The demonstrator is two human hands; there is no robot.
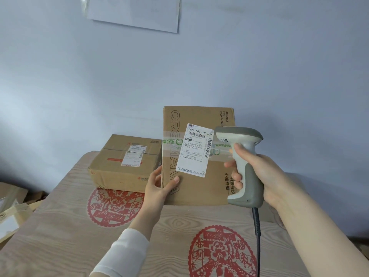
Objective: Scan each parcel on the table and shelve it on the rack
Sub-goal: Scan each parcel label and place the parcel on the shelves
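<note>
Leftward first: loose cardboard scraps (pixel 12 198) beyond the edge of the table (pixel 60 236), of no concern now. Next, lying flat at the back of the table, a smaller parcel (pixel 123 162): brown corrugated card, taped, labelled on top, probably awaiting its turn. Then the left hand (pixel 157 186), white-sleeved, gripping the lower left edge of the tall parcel (pixel 197 192), thumb on the front face, fingers behind, propping it upright on its end on the tabletop, just beside the smaller one.

Judged to be mid-scan. To do it well:
- Keep the box steady and squarely facing.
- Aim the scanner (pixel 239 136) at the long barcode near the top of the white label (pixel 196 150), not at the short one down its right edge.
- Draw the nose back a little, being close in front of the label's right margin.
- Tilt slightly to dodge glare off the glossy clear tape banding the box.

Rightmost, the right hand (pixel 257 176), wrapped round the scanner's handle, forefinger by the trigger. Smooth hard plastic, cream and grey, pistol-shaped, with a dark cable (pixel 256 226) hanging below. Matt, rigid card on both boxes; slick paper label; wood-grain table covering with red papercut roundels. No rack in view.
</note>
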